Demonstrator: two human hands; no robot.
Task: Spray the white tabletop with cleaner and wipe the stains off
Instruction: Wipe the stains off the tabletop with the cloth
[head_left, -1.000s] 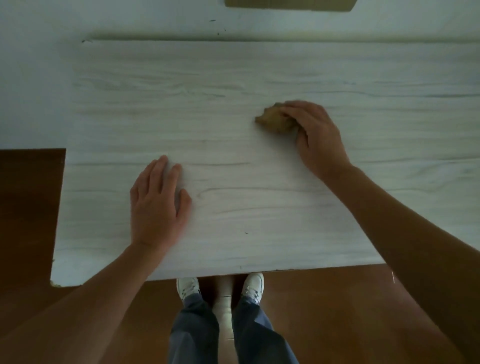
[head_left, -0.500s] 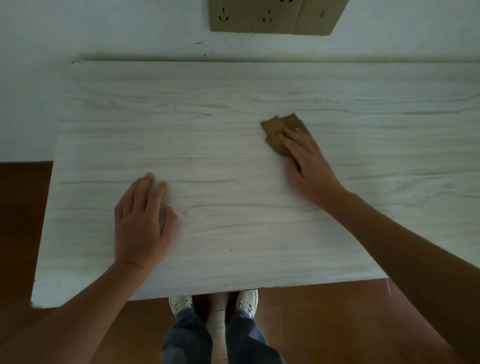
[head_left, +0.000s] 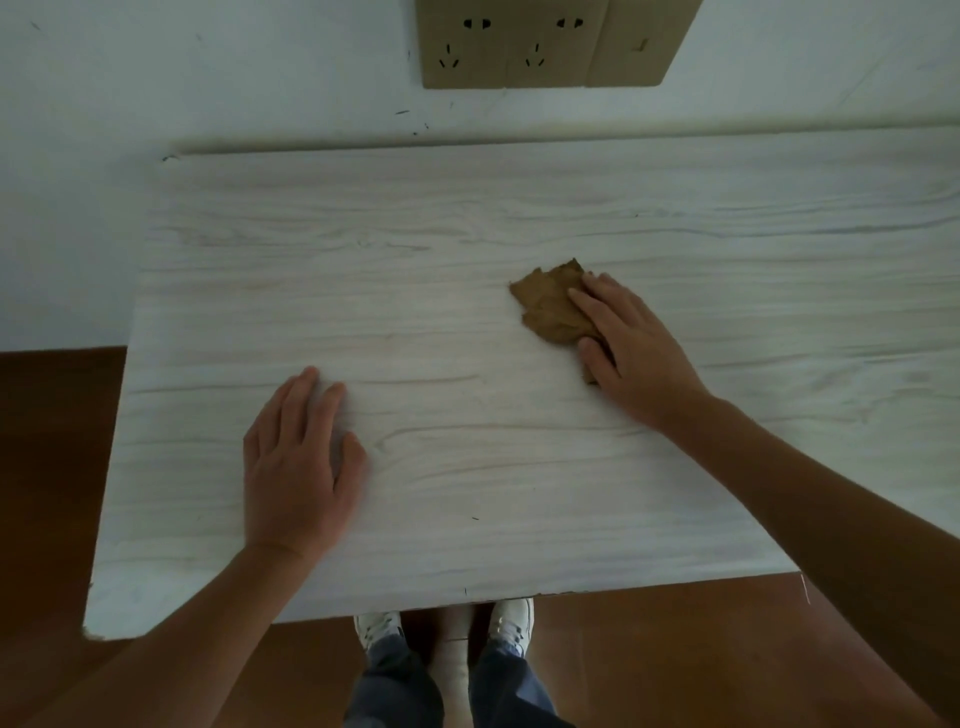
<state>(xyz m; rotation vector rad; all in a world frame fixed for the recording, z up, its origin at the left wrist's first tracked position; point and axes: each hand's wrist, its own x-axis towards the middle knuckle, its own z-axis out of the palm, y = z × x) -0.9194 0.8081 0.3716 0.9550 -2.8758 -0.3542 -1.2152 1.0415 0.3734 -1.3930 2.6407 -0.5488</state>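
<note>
The white wood-grain tabletop (head_left: 426, 270) fills the middle of the head view. A crumpled brown cloth (head_left: 550, 304) lies on it right of centre. My right hand (head_left: 634, 348) presses flat on the cloth's right part, fingers stretched over it. My left hand (head_left: 296, 467) rests palm down on the bare tabletop near the front, fingers together, holding nothing. A few tiny dark specks (head_left: 474, 518) show near the front edge. No spray bottle is in view.
A white wall rises behind the table, with a tan socket panel (head_left: 545, 41) at the top. Brown wooden floor (head_left: 52, 467) lies left of and in front of the table. My legs and white shoes (head_left: 511, 623) stand at the front edge.
My right hand has drawn the cloth toward me and slightly right, spreading it flatter. The view has tilted up, showing the socket panel. My left hand stays planted.
</note>
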